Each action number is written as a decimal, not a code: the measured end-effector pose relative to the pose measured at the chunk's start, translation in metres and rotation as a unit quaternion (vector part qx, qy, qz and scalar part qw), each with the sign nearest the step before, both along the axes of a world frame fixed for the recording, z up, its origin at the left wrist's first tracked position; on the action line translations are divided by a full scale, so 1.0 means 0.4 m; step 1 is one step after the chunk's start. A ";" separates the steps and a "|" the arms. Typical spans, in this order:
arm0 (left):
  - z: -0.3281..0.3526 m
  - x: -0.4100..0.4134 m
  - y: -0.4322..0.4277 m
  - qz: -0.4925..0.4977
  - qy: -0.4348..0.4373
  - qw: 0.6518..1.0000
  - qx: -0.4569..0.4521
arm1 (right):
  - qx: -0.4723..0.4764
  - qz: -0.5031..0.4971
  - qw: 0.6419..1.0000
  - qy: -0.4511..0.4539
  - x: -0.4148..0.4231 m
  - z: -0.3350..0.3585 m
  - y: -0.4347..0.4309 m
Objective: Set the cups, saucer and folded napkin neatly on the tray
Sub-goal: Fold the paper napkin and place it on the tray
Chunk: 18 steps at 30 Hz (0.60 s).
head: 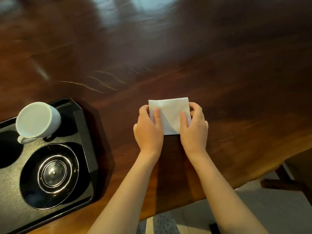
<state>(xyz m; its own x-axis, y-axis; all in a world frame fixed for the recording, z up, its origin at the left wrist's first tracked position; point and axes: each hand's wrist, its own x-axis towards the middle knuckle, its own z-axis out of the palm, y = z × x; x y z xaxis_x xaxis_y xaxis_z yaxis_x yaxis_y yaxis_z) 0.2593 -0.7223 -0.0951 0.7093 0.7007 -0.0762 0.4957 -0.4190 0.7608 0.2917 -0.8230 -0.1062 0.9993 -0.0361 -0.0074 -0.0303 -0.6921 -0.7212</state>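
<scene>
A white folded napkin (169,114) is seen lying flat on the dark wooden table (185,56), a little to the right of the centre of the view. It is held from both sides. The left hand (148,128) is placed at the 9 o'clock edge of the napkin, with the thumb laid on top of the paper and the other fingers curled around the edge. The right hand (194,129) is placed at the 3 o'clock edge in the same manner, the thumb pressed on top and the fingers bent close around the side. Both grips are narrow, closed on the napkin. The near edge of the napkin is partly covered by the two hands.

At 9 o'clock from the napkin, well apart from it, a black tray (86,132) is seen on the table. On the tray a white cup (38,119) is standing at the 12 o'clock end, with its handle turned to 7 o'clock. A black glossy saucer (50,176) is lying on the tray just at 6 o'clock from the cup. The left part of the tray is cut off by the border of the view.
</scene>
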 end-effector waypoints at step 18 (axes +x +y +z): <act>-0.070 0.023 0.067 -0.244 0.133 0.920 0.278 | -0.329 0.360 0.871 -0.052 0.086 -0.042 -0.013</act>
